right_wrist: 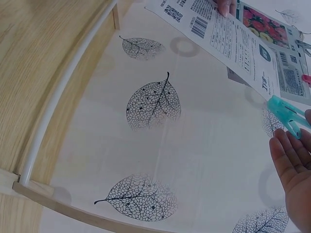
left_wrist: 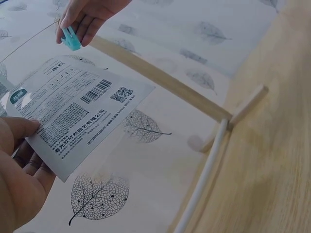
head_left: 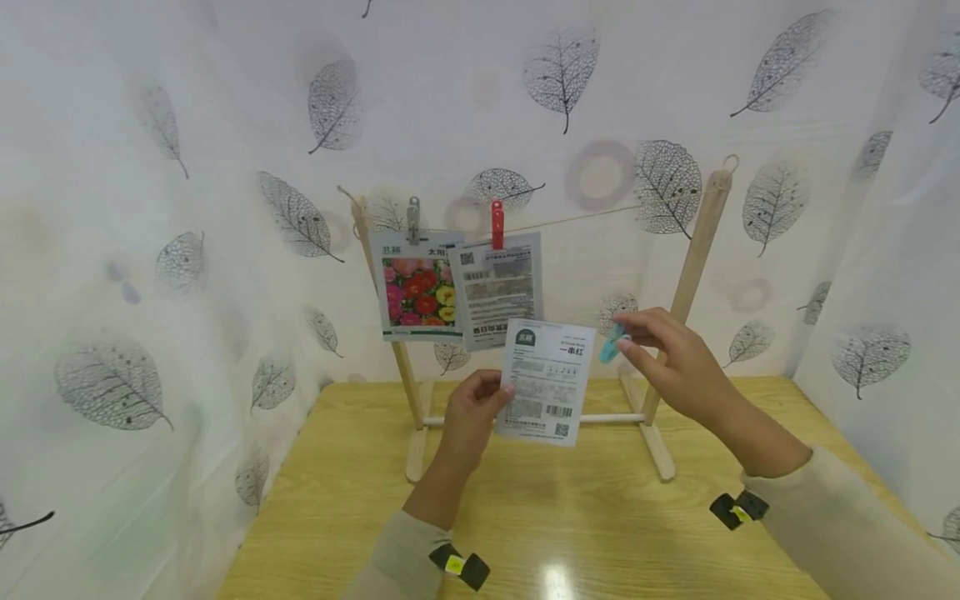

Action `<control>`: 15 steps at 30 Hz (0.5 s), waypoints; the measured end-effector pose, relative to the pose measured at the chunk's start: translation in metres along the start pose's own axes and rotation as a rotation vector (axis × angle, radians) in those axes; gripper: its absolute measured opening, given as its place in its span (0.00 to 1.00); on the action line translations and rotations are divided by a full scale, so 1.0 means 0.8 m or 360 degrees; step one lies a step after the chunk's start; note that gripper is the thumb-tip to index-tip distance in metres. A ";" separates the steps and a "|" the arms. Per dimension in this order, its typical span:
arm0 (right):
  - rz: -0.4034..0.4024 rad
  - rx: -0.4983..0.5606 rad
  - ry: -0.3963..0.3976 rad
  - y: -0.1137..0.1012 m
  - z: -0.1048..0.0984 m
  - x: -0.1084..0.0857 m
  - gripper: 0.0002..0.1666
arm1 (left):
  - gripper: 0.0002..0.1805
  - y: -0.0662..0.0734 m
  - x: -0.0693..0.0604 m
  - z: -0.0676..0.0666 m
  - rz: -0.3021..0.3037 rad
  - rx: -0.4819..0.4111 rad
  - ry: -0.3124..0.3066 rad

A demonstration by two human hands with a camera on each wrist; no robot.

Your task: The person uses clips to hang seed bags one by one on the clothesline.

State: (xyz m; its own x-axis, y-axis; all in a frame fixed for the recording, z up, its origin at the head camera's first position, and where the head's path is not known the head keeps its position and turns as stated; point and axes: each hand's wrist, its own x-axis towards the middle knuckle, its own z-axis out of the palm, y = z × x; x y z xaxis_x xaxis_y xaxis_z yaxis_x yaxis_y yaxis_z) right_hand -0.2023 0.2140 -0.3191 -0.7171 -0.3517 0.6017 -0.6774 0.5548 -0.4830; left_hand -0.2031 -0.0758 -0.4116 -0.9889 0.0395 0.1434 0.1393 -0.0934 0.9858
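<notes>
My left hand pinches the left edge of a white printed seed packet, which it holds up in front of the wooden frame with the text side towards me. To the right of the packet, my right hand pinches a turquoise clothespin; in the right wrist view the clothespin is near the packet's corner, and the head view shows a gap between them. Behind hang two more packets on a string: a flower-picture packet under a grey clothespin, and a text-side packet under a red clothespin.
The string runs between two wooden posts, the right post rising higher in view. A white rod joins their feet on the wood-grain table. Leaf-patterned sheeting surrounds the back and sides.
</notes>
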 end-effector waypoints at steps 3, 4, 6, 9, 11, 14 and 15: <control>-0.0002 0.0012 0.0005 -0.002 -0.001 0.001 0.21 | 0.14 0.001 0.000 0.001 -0.0002 -0.0002 0.0004; -0.0009 0.0015 0.0008 -0.003 -0.002 0.001 0.21 | 0.14 0.001 0.000 0.001 0.0002 -0.0007 0.0008; -0.0020 0.0017 0.0016 -0.004 -0.003 0.002 0.21 | 0.13 0.002 0.001 0.001 0.0015 -0.0018 0.0014; -0.0040 0.0019 0.0026 -0.005 -0.004 0.005 0.21 | 0.13 0.004 0.001 0.001 0.0044 -0.0039 0.0009; -0.0048 0.0016 0.0027 -0.006 -0.004 0.007 0.21 | 0.14 0.005 0.002 0.001 0.0062 -0.0052 0.0007; -0.0043 0.0007 0.0023 -0.006 -0.005 0.010 0.21 | 0.14 0.008 0.003 0.003 0.0070 -0.0061 0.0016; -0.0040 0.0005 0.0019 -0.006 -0.005 0.011 0.21 | 0.14 0.008 0.003 0.003 0.0068 -0.0061 0.0022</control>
State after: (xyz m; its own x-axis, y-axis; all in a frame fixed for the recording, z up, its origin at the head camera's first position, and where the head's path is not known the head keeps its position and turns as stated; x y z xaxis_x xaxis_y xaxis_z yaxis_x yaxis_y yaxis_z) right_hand -0.2047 0.2114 -0.3090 -0.6981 -0.3565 0.6209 -0.6955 0.5437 -0.4698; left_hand -0.2043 -0.0738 -0.4044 -0.9827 0.0208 0.1839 0.1796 -0.1326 0.9748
